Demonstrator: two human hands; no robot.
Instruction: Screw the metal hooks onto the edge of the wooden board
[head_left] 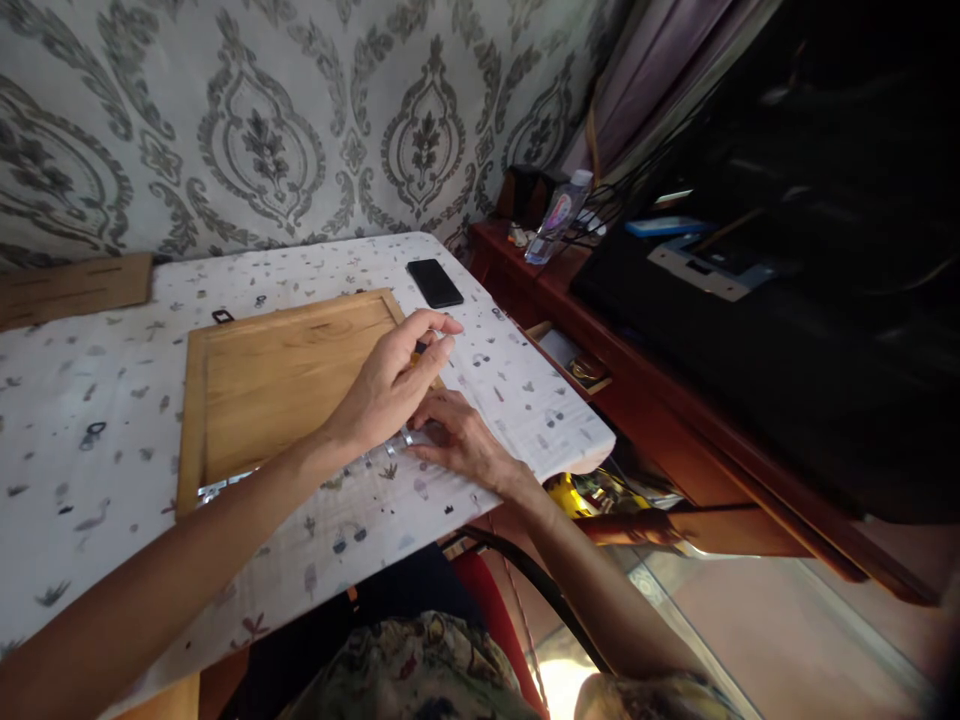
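A wooden framed panel (292, 370) lies flat on the table, with small shiny metal pieces (229, 484) at its near left edge. My left hand (394, 385) is over the panel's right end, its fingers curled. A bit of something dark and yellow (420, 352) shows between its thumb and fingers, too hidden to name. Just right of and below it, my right hand (465, 440) rests low by the tabletop, fingers bent together. At its fingertips is a small shiny metal piece (406, 436). The left hand and forearm cover part of the panel's near edge.
The table (510, 400) has a white patterned cover. On it are a black phone (435, 283), a small dark metal hanger (223, 316) at the panel's far edge and cardboard (82, 285). To the right, a reddish wooden cabinet (637, 400) carries a plastic bottle (559, 218) and a large black screen (810, 280).
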